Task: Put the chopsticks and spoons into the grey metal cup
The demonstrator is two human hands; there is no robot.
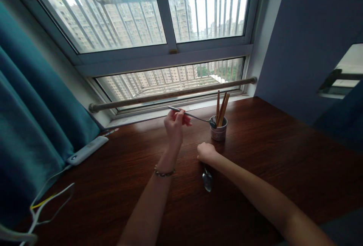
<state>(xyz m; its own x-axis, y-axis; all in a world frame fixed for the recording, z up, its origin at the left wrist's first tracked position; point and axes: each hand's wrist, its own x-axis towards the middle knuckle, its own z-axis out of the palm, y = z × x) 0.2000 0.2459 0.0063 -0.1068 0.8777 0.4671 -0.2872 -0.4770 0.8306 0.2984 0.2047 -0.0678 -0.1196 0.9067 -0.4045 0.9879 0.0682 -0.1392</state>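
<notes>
My left hand [174,123] is raised above the dark wooden table [269,151] and pinches the handle of a metal spoon [195,117]. The spoon lies almost level, its bowl at the rim of a small metal cup [218,133]. The cup holds several wooden chopsticks [221,109] standing upright. My right hand [206,152] rests on the table just in front of the cup, fingers curled round the handle of a second spoon [207,180], whose bowl lies on the wood and points toward me.
A white power strip [87,150] with trailing cables lies at the left, beside a teal curtain [31,125]. A wooden rail [170,94] runs along the window behind the cup. A blue wall [309,41] bounds the right side.
</notes>
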